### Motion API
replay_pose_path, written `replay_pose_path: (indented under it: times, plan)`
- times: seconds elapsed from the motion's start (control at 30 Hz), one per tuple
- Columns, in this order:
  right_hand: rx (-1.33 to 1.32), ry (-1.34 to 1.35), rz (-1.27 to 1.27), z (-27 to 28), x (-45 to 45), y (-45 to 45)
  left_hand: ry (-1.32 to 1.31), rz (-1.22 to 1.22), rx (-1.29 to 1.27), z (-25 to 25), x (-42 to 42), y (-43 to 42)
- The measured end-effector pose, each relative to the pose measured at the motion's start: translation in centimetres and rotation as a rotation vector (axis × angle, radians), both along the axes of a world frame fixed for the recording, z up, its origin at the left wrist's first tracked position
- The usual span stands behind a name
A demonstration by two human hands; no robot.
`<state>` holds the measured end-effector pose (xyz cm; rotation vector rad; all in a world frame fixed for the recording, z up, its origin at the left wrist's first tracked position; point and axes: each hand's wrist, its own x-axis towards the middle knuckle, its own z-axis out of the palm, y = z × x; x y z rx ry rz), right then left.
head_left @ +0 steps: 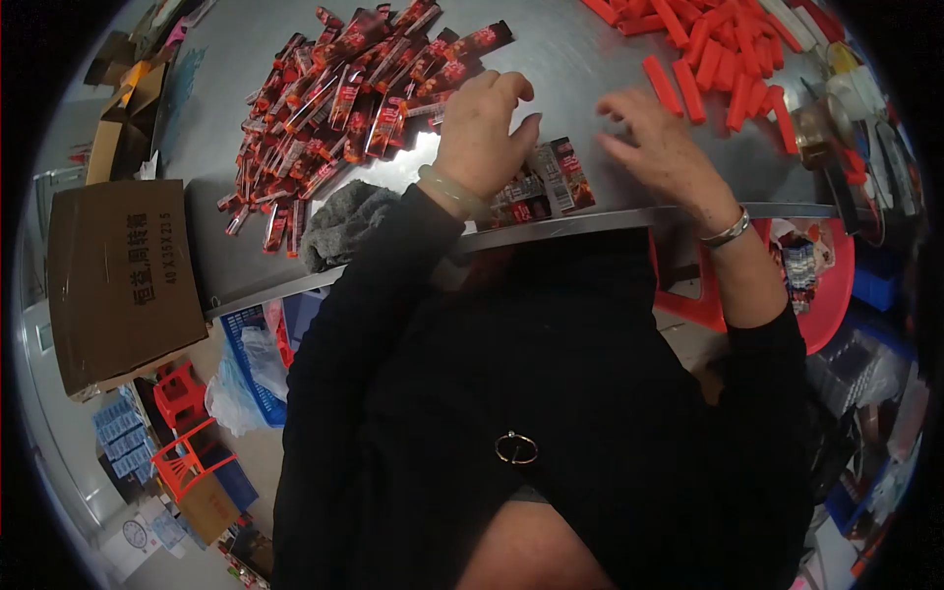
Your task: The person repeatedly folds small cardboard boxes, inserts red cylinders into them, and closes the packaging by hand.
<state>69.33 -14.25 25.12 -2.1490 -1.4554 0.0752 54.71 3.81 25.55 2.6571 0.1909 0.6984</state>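
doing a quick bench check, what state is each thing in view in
left grip: open, thumb apart
right grip: open, fingers loosely bent
printed packets: heaped
red pieces: loosely piled
grey cloth: crumpled
printed piece between grips: lying loose
large cardboard box: can't tell if shut

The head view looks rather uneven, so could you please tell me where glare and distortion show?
Head view: white glare on the metal table between the wrapped packets and the left hand; head view: fisheye-like distortion bows the table's front edge; head view: the corners are black.
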Motion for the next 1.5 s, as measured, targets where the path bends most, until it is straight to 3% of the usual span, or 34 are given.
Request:
replay_pose_path:
  times: [0.03,0.07,0.13,0.47,0.53,0.57,0.6,0.63,0.67,0.7,0.77,0.87,0.97,1.03,1.07,1.1,1.13,1.17,1.23,1.3,1.43,1.5]
  plan:
    - [-0.059,0.454,0.175,-0.1,-0.6,0.4,0.016,0.015,-0.118,-0.2,-0.1,0.4]
    - [-0.056,0.454,0.177,-0.4,-1.1,0.9,0.031,0.032,-0.237,-0.4,-0.3,0.6]
    - [-0.084,0.174,0.296,-1.4,-1.9,1.7,0.038,0.037,-0.269,-0.5,-1.1,0.5]
    - [-0.114,0.164,0.321,-2.3,-1.6,2.5,0.073,0.037,-0.503,-1.1,-3.9,-0.3]
    - [-0.170,0.522,0.144,-0.8,-1.6,2.2,0.039,0.018,-0.533,-0.8,-3.9,-1.1]
    - [-0.169,0.514,0.140,-0.5,-1.8,2.1,0.014,-0.002,-0.565,-0.6,-3.8,-1.5]
    - [0.023,0.726,0.134,-0.2,-2.2,1.9,0.007,-0.009,-0.566,-0.6,-3.7,-1.6]
    - [0.221,0.930,0.124,0.2,-2.6,1.7,0.028,-0.029,-0.816,-0.8,-3.4,-1.9]
    - [0.222,0.920,0.112,0.5,-3.1,1.5,0.056,-0.053,-1.067,-0.8,-3.1,-2.2]
    - [0.300,1.038,0.127,0.9,-3.6,1.5,0.053,-0.069,-1.068,-0.2,-3.0,-2.5]
    - [0.387,1.144,0.136,1.3,-4.6,1.6,0.101,-0.115,-1.443,1.3,-3.0,-2.6]
    - [0.413,1.175,0.106,0.8,-5.5,1.4,0.118,-0.072,-1.378,1.1,-3.3,-2.0]
    - [0.342,1.028,0.079,0.7,-3.9,1.2,0.113,-0.015,-1.248,0.5,-3.6,-1.7]
    - [0.213,0.303,-0.105,0.6,-0.8,0.3,0.091,0.018,-1.194,0.0,-4.3,-1.8]
    - [0.212,0.298,-0.105,0.1,0.9,0.0,0.108,0.043,-1.083,0.0,-4.5,-1.9]
    - [0.176,0.046,-0.182,-0.6,2.6,-0.4,0.123,0.066,-0.971,0.0,-4.6,-2.0]
    - [0.138,-0.206,-0.257,-0.8,3.5,-0.7,0.118,0.064,-0.970,0.4,-4.8,-2.3]
    - [0.138,-0.208,-0.256,-0.9,3.9,-1.2,0.139,0.103,-1.045,0.9,-5.0,-2.7]
    - [-0.127,-0.452,-0.361,-0.9,4.0,-1.8,0.162,0.146,-1.121,0.7,-5.1,-2.8]
    - [-0.084,-0.475,-0.347,-2.2,4.2,-2.3,-0.051,0.096,-1.038,-0.2,-5.0,-2.6]
    - [0.000,-0.456,-0.301,-3.6,4.9,-2.9,0.075,0.176,-1.091,-0.2,-5.5,-2.5]
    - [0.083,-0.339,-0.333,-3.1,4.7,-3.1,-0.047,0.074,-0.984,-1.0,-5.3,-2.3]
